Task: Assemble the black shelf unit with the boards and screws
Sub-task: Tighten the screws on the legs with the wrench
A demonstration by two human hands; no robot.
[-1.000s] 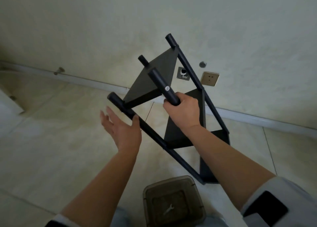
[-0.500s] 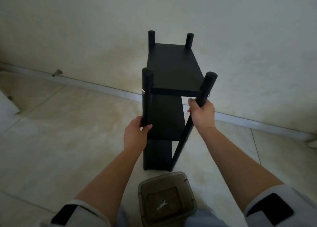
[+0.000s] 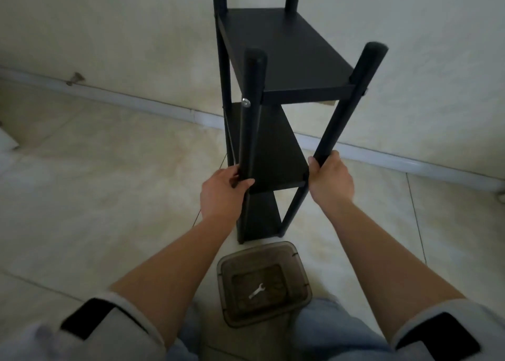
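Standing the black shelf unit upright, our left hand and right hand grip its front posts; assembly looks finished, wrench boxed at 6 o'clock.

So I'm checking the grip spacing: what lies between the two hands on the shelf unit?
In the head view, the front edge of the middle board spans the gap between the left hand and right hand, each gripping a front post.

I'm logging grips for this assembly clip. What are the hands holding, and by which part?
Both hold the black shelf unit by its two near posts: the left hand grips the near left post, the right hand the near right post, both about level with the middle board.
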